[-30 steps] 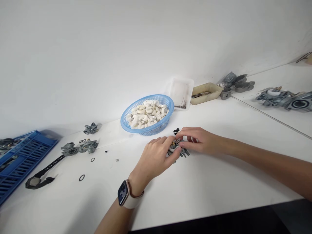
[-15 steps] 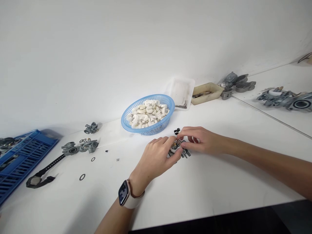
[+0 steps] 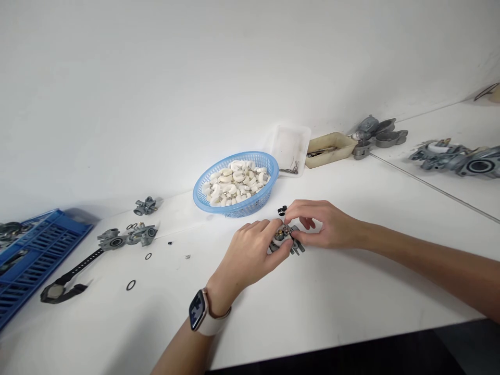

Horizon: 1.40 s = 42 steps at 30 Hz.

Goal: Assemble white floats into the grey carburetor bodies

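Grip: left hand point(image 3: 250, 251), right hand point(image 3: 330, 225) clamped on one carburetor point(image 3: 296, 245); one basket point(image 3: 242, 208) behind.

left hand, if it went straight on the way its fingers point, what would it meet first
The small metal part that the left hand touches; just past it, probably the right hand, though depth is unclear.

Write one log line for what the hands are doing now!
left hand: holds metal part | right hand: pinches its top | behind: blue basket
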Motion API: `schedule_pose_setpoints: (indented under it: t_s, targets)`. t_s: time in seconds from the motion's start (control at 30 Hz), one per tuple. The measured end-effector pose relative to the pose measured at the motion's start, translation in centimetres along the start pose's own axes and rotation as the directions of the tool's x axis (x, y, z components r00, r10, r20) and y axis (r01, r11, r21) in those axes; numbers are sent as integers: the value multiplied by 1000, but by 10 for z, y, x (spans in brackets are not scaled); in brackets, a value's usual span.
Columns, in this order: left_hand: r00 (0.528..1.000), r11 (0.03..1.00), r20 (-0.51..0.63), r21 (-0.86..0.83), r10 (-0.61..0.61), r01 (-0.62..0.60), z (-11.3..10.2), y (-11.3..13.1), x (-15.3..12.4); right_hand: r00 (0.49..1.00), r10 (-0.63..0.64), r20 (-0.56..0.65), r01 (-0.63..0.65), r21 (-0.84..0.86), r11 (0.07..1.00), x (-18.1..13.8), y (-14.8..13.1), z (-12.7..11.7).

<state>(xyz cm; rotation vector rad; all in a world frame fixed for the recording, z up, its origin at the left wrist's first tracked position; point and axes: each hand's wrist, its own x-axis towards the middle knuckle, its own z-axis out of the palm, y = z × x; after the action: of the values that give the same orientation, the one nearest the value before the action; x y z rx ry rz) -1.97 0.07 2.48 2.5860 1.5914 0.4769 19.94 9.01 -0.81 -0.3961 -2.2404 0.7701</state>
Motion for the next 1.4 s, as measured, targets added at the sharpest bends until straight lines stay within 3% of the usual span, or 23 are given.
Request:
schedule_pose_setpoints:
  t_s: [0.57, 1.0, 1.17, 1.4]
  targets:
    - [1000, 1000, -5, -5, 7, -7, 1, 0, 0, 1000, 27, 7, -27, 60, 998, -2, 0, 4]
    - [1000, 1000, -3, -25, -3, 3, 2, -1, 0, 1000, -10, 1, 10, 81, 997, -3, -1, 5]
    - [1000, 997, 3, -71, 2, -2, 0, -4, 0, 996, -88, 3, 88, 52, 995, -3, -2, 4]
    - [980, 993, -197, -120, -37, 13, -1, -17, -2, 987, 83, 137, -95, 80, 992, -5, -7, 20]
